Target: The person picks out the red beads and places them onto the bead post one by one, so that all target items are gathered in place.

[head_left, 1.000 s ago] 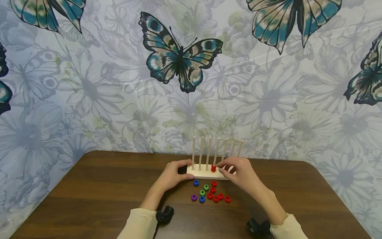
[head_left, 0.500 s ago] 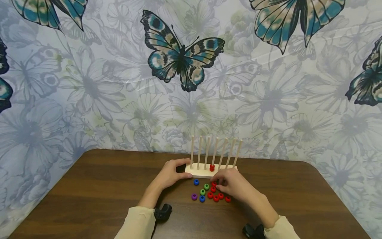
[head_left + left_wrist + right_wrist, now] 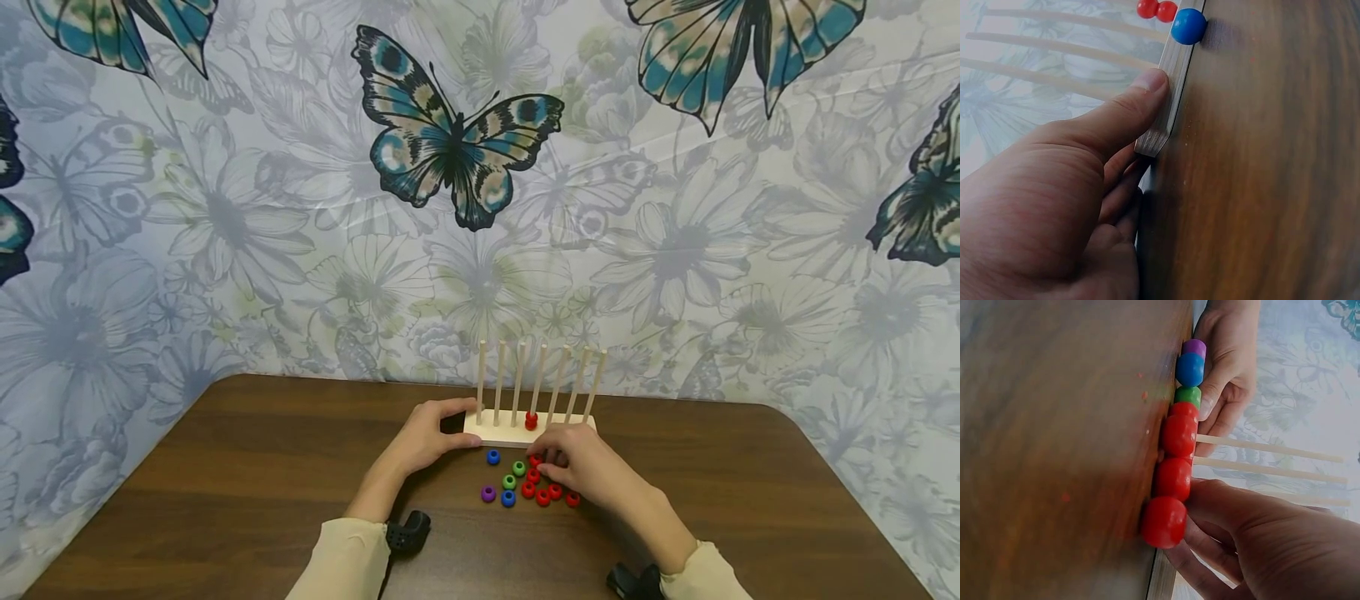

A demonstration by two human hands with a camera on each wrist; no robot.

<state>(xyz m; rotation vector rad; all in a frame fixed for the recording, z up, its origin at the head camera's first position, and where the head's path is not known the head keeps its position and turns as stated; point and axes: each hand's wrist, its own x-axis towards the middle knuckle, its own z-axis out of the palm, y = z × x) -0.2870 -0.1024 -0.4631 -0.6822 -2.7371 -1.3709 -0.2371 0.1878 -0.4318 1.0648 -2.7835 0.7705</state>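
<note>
My left hand grips the left end of a pale wooden peg base, thumb along its front edge and fingers behind. Several thin upright pegs rise from it. Two red beads are stacked low on the middle peg. In front of the base my right hand has its curled index finger and thumb at a red bead lying on the table. Its fingertips are partly hidden behind other beads in the right wrist view. More red beads lie right beside that hand.
Loose beads lie before the base: blue beads, green beads and a purple bead. The brown table meets a butterfly-print cloth at its back edge. Black wrist devices sit on both forearms.
My right hand has come from the right part of the base down to the loose red beads. Two of those beads have shifted slightly left. The left hand keeps its hold.
</note>
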